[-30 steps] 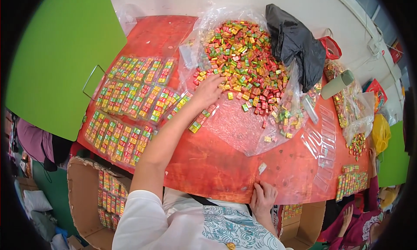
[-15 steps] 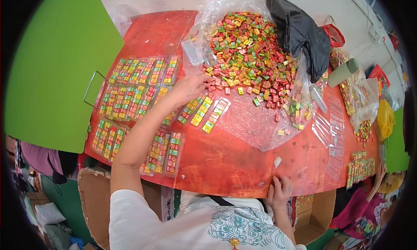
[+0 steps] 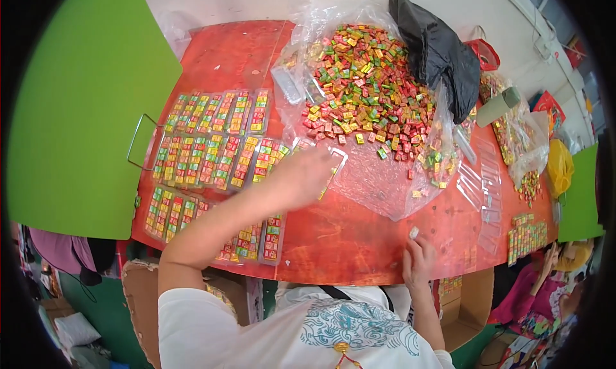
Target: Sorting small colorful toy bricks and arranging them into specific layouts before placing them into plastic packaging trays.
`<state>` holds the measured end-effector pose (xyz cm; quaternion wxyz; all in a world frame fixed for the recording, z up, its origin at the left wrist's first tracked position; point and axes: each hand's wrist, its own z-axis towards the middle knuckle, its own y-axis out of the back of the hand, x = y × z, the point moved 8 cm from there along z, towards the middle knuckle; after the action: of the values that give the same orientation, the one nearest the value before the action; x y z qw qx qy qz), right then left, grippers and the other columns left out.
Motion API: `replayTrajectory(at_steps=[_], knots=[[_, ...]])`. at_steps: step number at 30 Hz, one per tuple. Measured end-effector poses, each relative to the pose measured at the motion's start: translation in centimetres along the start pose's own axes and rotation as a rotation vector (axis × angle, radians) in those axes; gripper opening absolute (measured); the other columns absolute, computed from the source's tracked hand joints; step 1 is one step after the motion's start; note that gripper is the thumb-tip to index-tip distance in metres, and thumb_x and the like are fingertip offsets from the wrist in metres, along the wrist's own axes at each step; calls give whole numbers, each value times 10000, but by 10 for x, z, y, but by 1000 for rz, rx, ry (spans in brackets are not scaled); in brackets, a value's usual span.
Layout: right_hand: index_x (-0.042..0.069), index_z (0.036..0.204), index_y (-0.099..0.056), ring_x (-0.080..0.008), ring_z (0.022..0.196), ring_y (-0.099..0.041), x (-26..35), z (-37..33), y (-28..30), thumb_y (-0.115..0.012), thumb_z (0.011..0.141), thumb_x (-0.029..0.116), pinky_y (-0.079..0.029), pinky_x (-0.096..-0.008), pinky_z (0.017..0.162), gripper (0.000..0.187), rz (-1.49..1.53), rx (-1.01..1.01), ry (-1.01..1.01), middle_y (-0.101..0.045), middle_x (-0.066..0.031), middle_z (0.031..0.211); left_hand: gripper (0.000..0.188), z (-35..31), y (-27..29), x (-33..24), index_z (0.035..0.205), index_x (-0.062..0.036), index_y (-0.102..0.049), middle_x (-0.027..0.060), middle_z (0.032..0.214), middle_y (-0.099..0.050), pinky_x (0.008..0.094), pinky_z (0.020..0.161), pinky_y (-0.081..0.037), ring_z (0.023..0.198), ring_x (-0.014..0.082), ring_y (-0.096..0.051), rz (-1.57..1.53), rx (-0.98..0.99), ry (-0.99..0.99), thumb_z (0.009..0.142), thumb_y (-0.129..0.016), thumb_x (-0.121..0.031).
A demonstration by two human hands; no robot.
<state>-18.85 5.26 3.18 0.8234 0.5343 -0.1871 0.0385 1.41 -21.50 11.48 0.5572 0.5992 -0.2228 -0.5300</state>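
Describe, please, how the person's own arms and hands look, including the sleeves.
The left hand and right hand wear no gloves, and no bracelet can be made out. The left arm has a short, plain white sleeve ending above the elbow; by the right arm, only a small white sleeve edge shows.

A broad green panel [image 3: 83, 112] stood on my left, and a white wall [image 3: 237, 0] ahead of me. To my right I saw a crumpled black bag [image 3: 443, 54], a red bag [image 3: 485, 56] beyond it, a pale green container [image 3: 497, 108] and, farther over, a yellow bag [image 3: 560, 174] near a co-worker in magenta [image 3: 523, 298].
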Motion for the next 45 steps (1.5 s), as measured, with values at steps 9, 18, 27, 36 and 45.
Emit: replayTrajectory(at_steps=[9, 18, 27, 36, 45], knots=[[97, 1130, -677, -313, 985, -614, 115, 226, -101, -642, 901, 182, -441, -487, 843, 247, 246, 92, 429, -640, -118, 1008, 580, -74, -67, -80, 1485, -64, -406, 165, 1187, -610, 399, 809, -529, 976, 299, -642, -434, -112, 199, 962, -616, -199], [74, 936, -710, -315, 983, -649, 121, 269, -179, -633, 907, 265, -426, -505, 803, 208, 201, 346, 367, -667, -113, 991, 878, -123, -137, -16, 1609, -59, 53, 189, 1179, -610, 338, 690, -551, 831, 238, -673, -1653, -746, 931, 1003, -573, -169], [63, 935, -694, -312, 984, -642, 103, 272, -183, -610, 903, 247, -417, -488, 848, 204, 358, 372, 267, -661, -104, 980, 895, -108, -130, 0, 1599, -41, 77, 193, 1112, -657, 357, 680, -567, 835, 274, -693, -1859, -896, 831, 995, -576, -137], [51, 906, -700, -359, 962, -665, 114, 292, -186, -615, 898, 328, -482, -479, 858, 290, 530, 480, 154, -691, -160, 981, 761, -103, -102, -10, 1588, -85, -41, 234, 1194, -640, 415, 777, -577, 950, 327, -693, -1938, -1065, 689, 1020, -545, -150], [82, 1019, -735, -348, 982, -663, 133, 303, -222, -636, 898, 369, -498, -447, 883, 327, 330, 597, 148, -698, -149, 1006, 562, -101, -88, 0, 1511, -127, -233, 252, 1320, -578, 435, 831, -584, 1000, 345, -687, -1960, -1160, 747, 1032, -523, -171]])
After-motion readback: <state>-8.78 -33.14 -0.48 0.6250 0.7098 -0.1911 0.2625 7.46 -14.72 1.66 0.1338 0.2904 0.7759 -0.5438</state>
